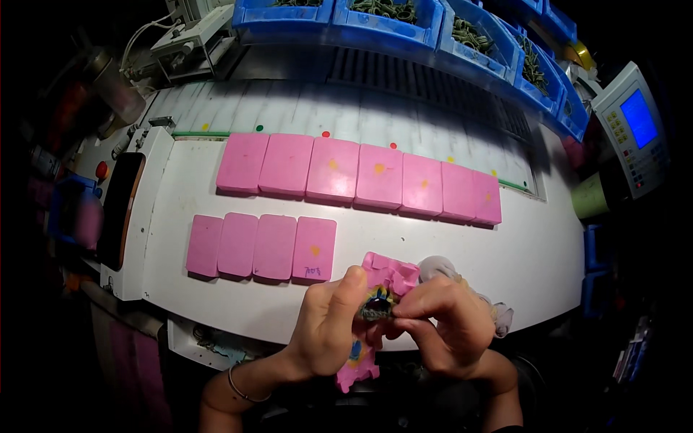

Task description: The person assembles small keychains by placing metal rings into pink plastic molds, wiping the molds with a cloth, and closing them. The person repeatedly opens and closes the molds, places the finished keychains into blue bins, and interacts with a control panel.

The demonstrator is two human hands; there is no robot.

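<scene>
Pink rubber moulds dominated the white worktable (505, 252): a far row of seven closed pink blocks (359, 175) lay side by side, touching, and a nearer row of four (261, 246) sat just in front of it, to the person's left. Blue parts bins (404, 22) lined the table's far edge, and a control panel with a blue screen (634, 126) stood off to the right. The opened pink mould (393, 276) was held at the near edge of the table, between both hands, spread open with its halves peeled apart, one flap (357, 364) hanging below the left palm. It looked soft and pliant, light, grippy rather than slick, likely to flex wherever pressed; best held by the thick outer slabs, away from the cavity. The left hand (328, 328) curled around the mould from the left, thumb laid across the top, fingers closed snugly on the rubber. The right hand (451, 321) met it from the other side, fingertips (404, 310) pinched narrow at the small dark ring-like casting (377, 309) seated in the stained yellow-blue cavity. That piece seemed small and delicate, probably easy to deform. A pale crumpled cloth or glove (437, 267) showed just behind the right hand.
</scene>
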